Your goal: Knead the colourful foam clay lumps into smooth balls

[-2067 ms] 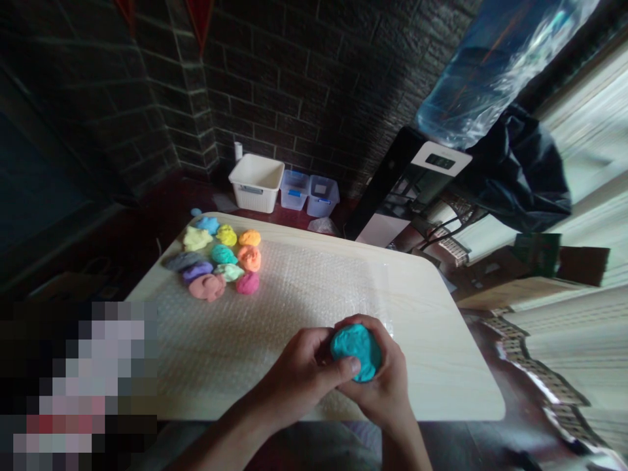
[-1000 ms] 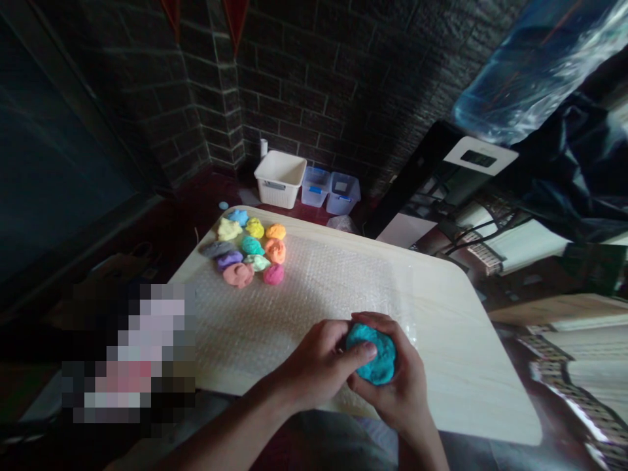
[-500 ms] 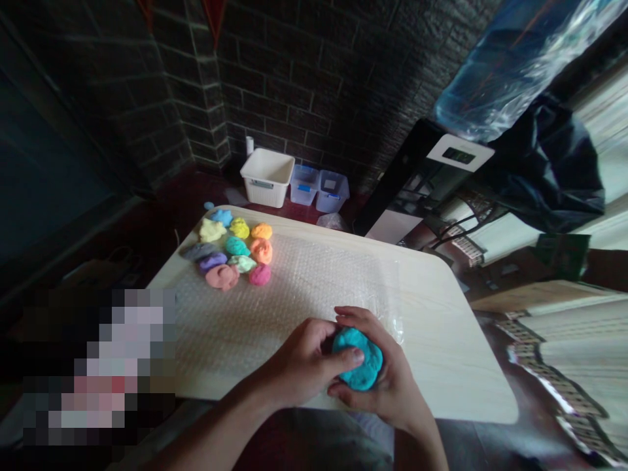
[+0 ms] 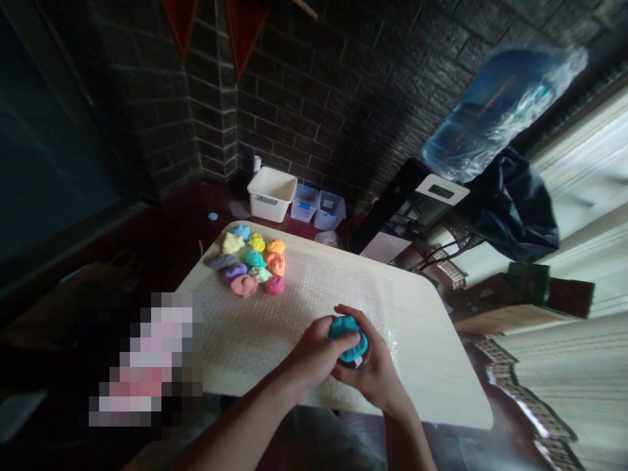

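A turquoise lump of modelling clay [image 4: 347, 325] is held between both my hands above the near edge of the table. My left hand [image 4: 314, 350] grips it from the left, its thumb pressed across the top. The fingers of my right hand [image 4: 377, 356] curl around the far and right sides. A small pale patch shows at the lump's lower edge; I cannot tell what it is. Beyond, at the far left of the table, lie several clay lumps, among them a pink one [image 4: 244, 285], a magenta one [image 4: 275, 286] and a yellow one [image 4: 256, 242].
Bubble wrap [image 4: 314, 288] covers much of the pale wooden table [image 4: 441, 373]. On the floor behind stand a white basket [image 4: 269, 206] and two clear bins [image 4: 330, 214]. A water dispenser [image 4: 392, 216] with a wrapped bottle [image 4: 490, 111] rises at the back right.
My view has shifted, so the table and room appear lower. Both hands, still around the turquoise clay, have moved slightly left over the table. The lump looks more covered by my fingers.
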### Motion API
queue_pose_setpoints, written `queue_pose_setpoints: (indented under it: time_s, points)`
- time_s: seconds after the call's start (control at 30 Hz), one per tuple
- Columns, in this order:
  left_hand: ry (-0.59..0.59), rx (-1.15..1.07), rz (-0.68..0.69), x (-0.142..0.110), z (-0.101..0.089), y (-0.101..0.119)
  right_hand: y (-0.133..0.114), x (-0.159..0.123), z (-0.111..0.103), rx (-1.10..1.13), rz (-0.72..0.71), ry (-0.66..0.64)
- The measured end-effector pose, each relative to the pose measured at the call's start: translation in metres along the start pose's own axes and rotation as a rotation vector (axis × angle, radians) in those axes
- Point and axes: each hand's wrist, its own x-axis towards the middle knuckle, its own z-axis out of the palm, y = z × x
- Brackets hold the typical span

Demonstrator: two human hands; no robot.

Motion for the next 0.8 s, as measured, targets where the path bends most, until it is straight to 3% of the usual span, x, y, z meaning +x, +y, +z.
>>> queue_pose_setpoints:
  time_s: [0.1,0.27,0.43,0.6,0.8]
  points:
    - [-0.121,-0.077,0.005,-0.009,-0.005,0.013,-0.026,0.000,-0.008,-0.134,-0.023,-0.057]
    - [-0.134,-0.250,0.055,-0.024,-0.006,0.024,-0.058,-0.002,0.001,-0.249,-0.065,0.012]
    - [-0.086,-0.392,0.088,-0.033,-0.006,0.030,-0.064,-0.002,0.020,-0.299,-0.070,0.163]
    - [-0.084,-0.414,0.129,-0.043,-0.017,0.035,-0.067,-0.011,0.029,-0.109,-0.012,0.058]
    - [-0.139,-0.219,0.104,-0.063,-0.036,0.031,-0.074,-0.029,0.019,0.003,0.034,0.129]
